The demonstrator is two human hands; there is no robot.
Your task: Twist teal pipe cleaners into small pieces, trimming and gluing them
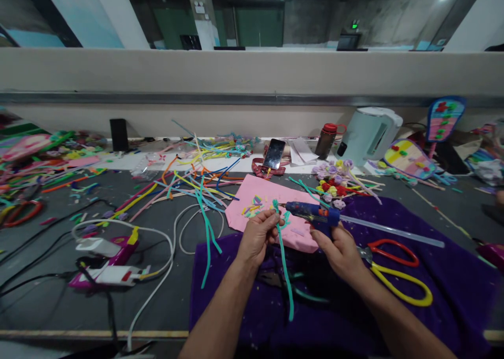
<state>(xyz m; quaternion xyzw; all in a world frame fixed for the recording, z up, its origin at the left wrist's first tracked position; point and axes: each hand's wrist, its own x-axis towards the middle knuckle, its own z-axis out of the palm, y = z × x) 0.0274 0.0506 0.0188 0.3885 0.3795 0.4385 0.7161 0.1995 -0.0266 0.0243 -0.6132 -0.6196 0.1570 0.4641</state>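
Left hand (258, 235) is pinched shut on a teal pipe cleaner (284, 259), holding the twisted top end up so the long tail hangs down over the purple cloth (452, 275). Right hand (340, 249) is wrapped around a blue glue gun (313, 212), nozzle aimed left right at that pinched bit, glue stick poking out the back. Scissors (394, 272) lie just beside the right wrist, easy to grab, and the pink sheet (271, 191) sits behind both hands.

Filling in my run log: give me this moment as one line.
left hand: holds teal pipe cleaner | right hand: holds blue glue gun, nozzle at cleaner | scissors beside
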